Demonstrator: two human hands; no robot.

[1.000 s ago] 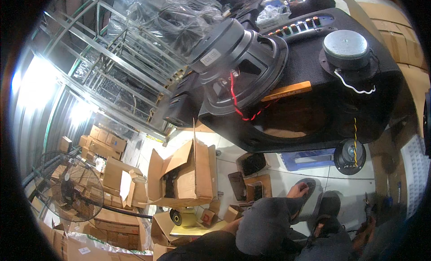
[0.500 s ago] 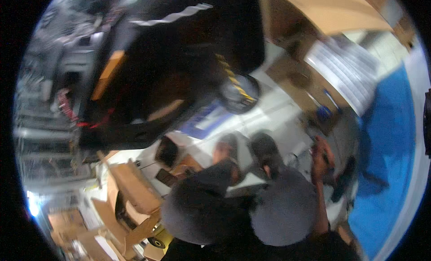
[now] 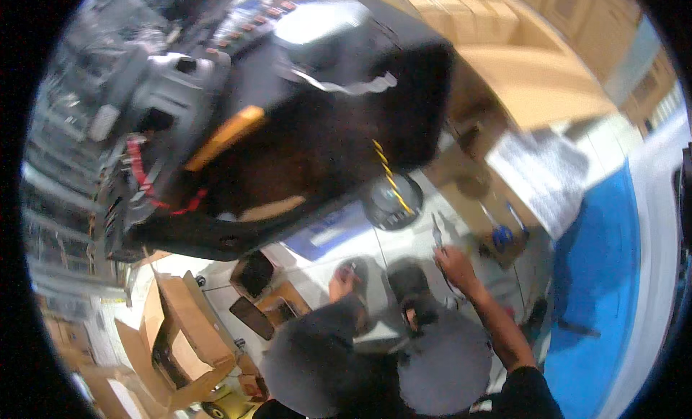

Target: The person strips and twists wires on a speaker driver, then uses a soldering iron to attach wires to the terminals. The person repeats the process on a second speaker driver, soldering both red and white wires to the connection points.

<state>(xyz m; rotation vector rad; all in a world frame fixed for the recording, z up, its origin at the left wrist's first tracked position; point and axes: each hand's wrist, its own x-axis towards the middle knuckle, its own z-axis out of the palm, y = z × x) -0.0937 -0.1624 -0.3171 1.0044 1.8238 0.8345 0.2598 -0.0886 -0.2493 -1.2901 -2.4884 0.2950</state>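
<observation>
My right hand (image 3: 457, 268) is closed around a slim grey pointed tool (image 3: 437, 232), held out over the tiled floor beyond my right knee. The tool's tip points away from me; its exact kind is too blurred to tell. My left hand (image 3: 344, 283) is just past my left knee, its fingers curled together. Whatever it may hold is too small to make out. Ahead of the hands stands a large black housing (image 3: 317, 138) with an orange strip (image 3: 225, 136) across its opening. A black and yellow twisted cord (image 3: 389, 174) hangs down to a round black base (image 3: 393, 203).
Open cardboard boxes (image 3: 189, 332) stand at lower left. On the right are a blue mat (image 3: 595, 275), a silvery sheet (image 3: 544, 174) and a flat cardboard piece (image 3: 461, 188) bearing a blue roll (image 3: 502, 237). A blue and white sheet (image 3: 328, 232) lies under the housing's edge.
My right hand has moved forward and left, bringing the tool out over the tiles. The view has shifted, so the black housing appears lower and more of the boxes behind it shows.
</observation>
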